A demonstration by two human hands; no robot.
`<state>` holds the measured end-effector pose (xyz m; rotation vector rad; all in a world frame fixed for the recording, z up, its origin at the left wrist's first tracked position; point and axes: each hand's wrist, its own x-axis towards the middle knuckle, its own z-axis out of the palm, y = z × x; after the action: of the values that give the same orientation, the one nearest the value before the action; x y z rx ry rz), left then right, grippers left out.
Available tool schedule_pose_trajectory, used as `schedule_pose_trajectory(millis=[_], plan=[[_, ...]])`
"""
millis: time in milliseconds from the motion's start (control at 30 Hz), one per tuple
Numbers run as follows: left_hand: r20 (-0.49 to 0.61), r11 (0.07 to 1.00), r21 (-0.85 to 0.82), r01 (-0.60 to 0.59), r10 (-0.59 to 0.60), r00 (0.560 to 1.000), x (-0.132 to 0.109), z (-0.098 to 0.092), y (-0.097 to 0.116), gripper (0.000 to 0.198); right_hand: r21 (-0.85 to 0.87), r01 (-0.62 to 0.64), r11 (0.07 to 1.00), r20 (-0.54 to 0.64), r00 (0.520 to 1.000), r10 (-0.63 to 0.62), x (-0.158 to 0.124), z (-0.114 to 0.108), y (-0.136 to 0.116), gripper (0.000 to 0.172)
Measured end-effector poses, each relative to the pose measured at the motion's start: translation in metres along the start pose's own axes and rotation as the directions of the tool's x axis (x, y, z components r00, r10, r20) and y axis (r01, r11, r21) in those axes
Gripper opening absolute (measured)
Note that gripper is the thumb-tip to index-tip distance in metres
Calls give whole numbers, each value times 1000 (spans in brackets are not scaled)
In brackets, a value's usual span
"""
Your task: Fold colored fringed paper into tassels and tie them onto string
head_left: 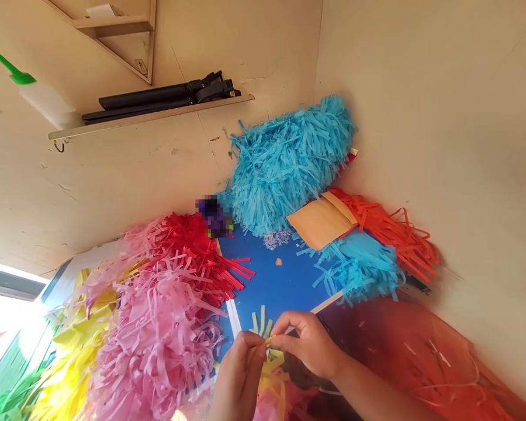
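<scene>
Both my hands meet low in the middle of the head view, over a blue table (276,280). My left hand (239,371) is closed round a bunch of yellow fringed paper strips (267,351). My right hand (307,342) pinches the same yellow strips from the right, fingertips touching those of the left. A few strip ends stick up above my fingers. More yellow paper hangs below my hands.
Heaps of fringed paper ring the table: pink (158,345) and yellow (74,351) at left, red (197,251) behind them, light blue (289,161) at the back corner, orange (386,228) at right. A tan envelope (322,221) leans there. A shelf (149,117) carries black bars.
</scene>
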<state>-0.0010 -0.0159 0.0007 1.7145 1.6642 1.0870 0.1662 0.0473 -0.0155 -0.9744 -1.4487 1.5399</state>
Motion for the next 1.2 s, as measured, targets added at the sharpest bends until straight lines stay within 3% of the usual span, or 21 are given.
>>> schedule_pose_trajectory(millis=[100, 167, 233, 367, 567, 833, 933, 1033, 1100, 1200], plan=[[10, 961, 137, -240, 241, 970, 2, -8, 1, 19, -71, 84, 994, -10, 996, -85, -5, -1, -4, 14], [71, 933, 151, -326, 319, 945, 3, -13, 5, 15, -84, 144, 986, 40, 989, -142, -9, -1, -8, 19], [89, 946, 104, -306, 298, 950, 4, -16, 10, 7, -89, 170, 981, 72, 984, -164, -14, -2, -12, 20], [31, 971, 63, -231, 229, 973, 3, -17, 21, 13, -98, 141, 985, 25, 990, -139, -19, -6, -20, 15], [-5, 946, 147, -288, 292, 957, 3, -10, 29, 9, -173, 194, 965, 39, 981, -190, -24, -7, -27, 23], [-5, 985, 68, -161, 161, 987, 4, -13, 25, 6, -144, 202, 969, -13, 979, -206, -25, -20, -25, 12], [9, 989, -144, 34, -33, 999, 0, -7, 20, 14, -18, 192, 981, 35, 981, -191, -24, -20, -26, 11], [32, 907, -352, 231, -235, 971, -3, 4, 18, 23, 4, 173, 985, 10, 985, -173, -25, -18, -26, 6], [8, 895, -379, 236, -252, 968, -3, 8, 17, 23, -49, 197, 979, -18, 980, -198, -26, -17, -26, 11], [-34, 932, -342, 124, -143, 989, -2, 9, 16, 16, -126, 237, 963, -37, 969, -244, -27, -17, -23, 14]])
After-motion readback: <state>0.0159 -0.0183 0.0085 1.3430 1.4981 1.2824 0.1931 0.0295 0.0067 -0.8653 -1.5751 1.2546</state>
